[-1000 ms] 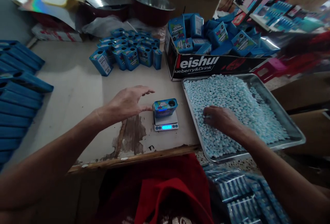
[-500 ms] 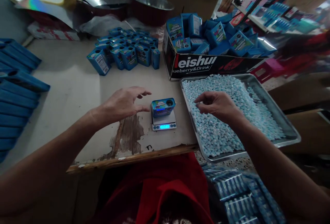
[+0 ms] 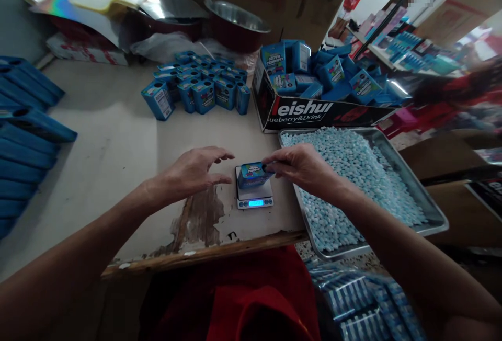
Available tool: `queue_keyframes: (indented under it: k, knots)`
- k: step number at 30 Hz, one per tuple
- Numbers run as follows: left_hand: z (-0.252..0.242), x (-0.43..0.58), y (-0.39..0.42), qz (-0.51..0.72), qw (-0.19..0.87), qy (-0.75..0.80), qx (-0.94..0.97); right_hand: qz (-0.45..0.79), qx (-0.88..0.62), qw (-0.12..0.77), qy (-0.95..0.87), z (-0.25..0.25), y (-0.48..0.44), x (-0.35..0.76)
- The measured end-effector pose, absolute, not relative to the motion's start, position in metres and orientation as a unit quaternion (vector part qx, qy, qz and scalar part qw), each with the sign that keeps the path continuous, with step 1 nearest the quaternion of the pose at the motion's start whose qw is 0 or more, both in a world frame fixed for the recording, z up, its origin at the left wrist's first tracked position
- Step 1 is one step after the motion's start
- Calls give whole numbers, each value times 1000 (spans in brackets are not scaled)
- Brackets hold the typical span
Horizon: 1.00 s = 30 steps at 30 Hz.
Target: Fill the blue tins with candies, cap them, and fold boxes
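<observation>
A small blue box (image 3: 251, 173) lies on a little digital scale (image 3: 254, 197) with a lit blue display, near the table's front edge. My right hand (image 3: 300, 166) hovers over the box's right end, fingers pinched together at its round opening; what they hold is too small to see. My left hand (image 3: 194, 171) floats just left of the scale, fingers spread, holding nothing. A metal tray (image 3: 427, 210) full of small pale blue candies (image 3: 361, 173) sits to the right of the scale.
A cluster of upright blue boxes (image 3: 200, 90) stands at the back of the table. A black carton (image 3: 314, 108) holds more boxes. Flat blue packs (image 3: 23, 142) are stacked at the left. A metal bowl (image 3: 235, 16) sits behind. Wrapped packs (image 3: 361, 304) lie below the tray.
My right hand lifted from the candy tray and moved left to the box on the scale, fingers pinched. My left hand has barely moved.
</observation>
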<state>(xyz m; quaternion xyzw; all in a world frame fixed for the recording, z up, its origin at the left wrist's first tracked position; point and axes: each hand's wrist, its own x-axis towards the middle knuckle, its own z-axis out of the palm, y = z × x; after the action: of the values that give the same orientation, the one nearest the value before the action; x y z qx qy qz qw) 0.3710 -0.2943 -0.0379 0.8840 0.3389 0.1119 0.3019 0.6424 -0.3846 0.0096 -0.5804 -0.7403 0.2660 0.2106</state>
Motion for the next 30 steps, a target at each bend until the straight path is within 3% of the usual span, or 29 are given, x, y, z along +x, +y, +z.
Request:
queue_keyframes:
  k: [8, 15, 20, 22, 27, 30]
  knots:
    - [-31, 382, -296, 125, 308, 331, 883, 339, -586, 259, -690, 0, -377, 643]
    - [-22, 389, -295, 136, 319, 344, 873, 461, -622, 433, -461, 1, -374, 690]
    - [-28, 409, -293, 133, 350, 292, 880, 555, -577, 421, -426, -10, -328, 686]
    - [-28, 413, -292, 98, 346, 272, 893, 469, -603, 385, -518, -11, -287, 667]
    - [-20, 403, -288, 14, 343, 287, 894, -1, -666, 159, -729, -4, -163, 625]
    - [-22, 387, -281, 12, 343, 280, 897, -44, -680, 44, -731, -7, -110, 617]
